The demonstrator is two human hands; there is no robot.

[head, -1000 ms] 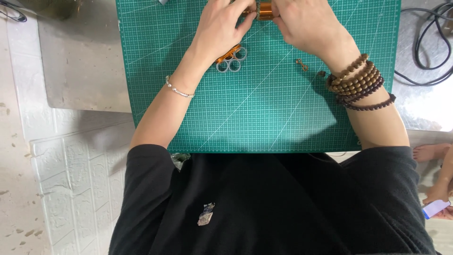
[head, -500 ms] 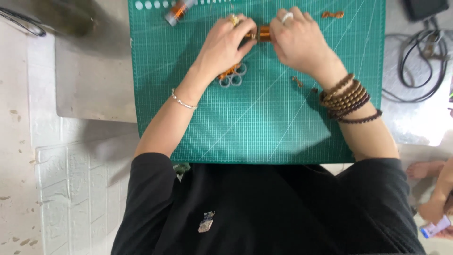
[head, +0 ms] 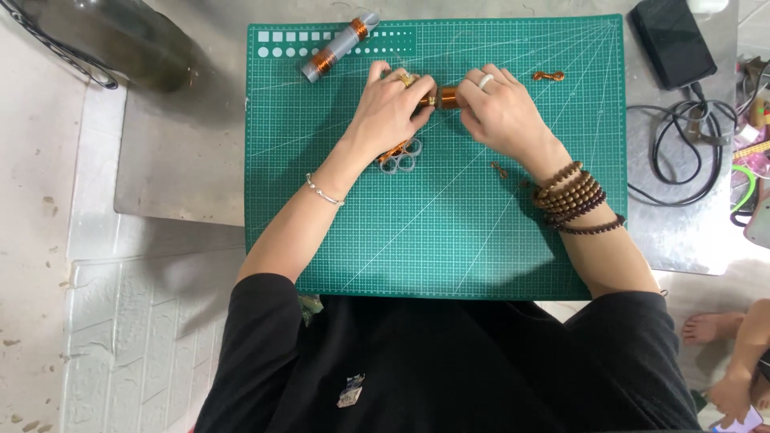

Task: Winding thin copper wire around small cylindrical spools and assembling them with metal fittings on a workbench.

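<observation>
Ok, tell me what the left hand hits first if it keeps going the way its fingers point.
Probably the copper-wound piece the left hand already pinches, then the right hand just beyond it.

Both forearms reach forward and angle inward. Left hand [head: 391, 108] and right hand [head: 499, 112] sit close together, fingers curled in a pinch, palms down.

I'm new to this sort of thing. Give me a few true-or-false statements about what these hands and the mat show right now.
1. Both hands hold a small copper-wound piece between them. True.
2. The mat is red. False: it is a green gridded cutting mat.
3. A grey tube wound with copper wire lies apart from the hands, at the mat's far left. True.
4. The left hand wears the dark bead bracelets. False: they wrap the wrist of the right hand.
5. Small grey rings lie by the left hand. True.
</observation>
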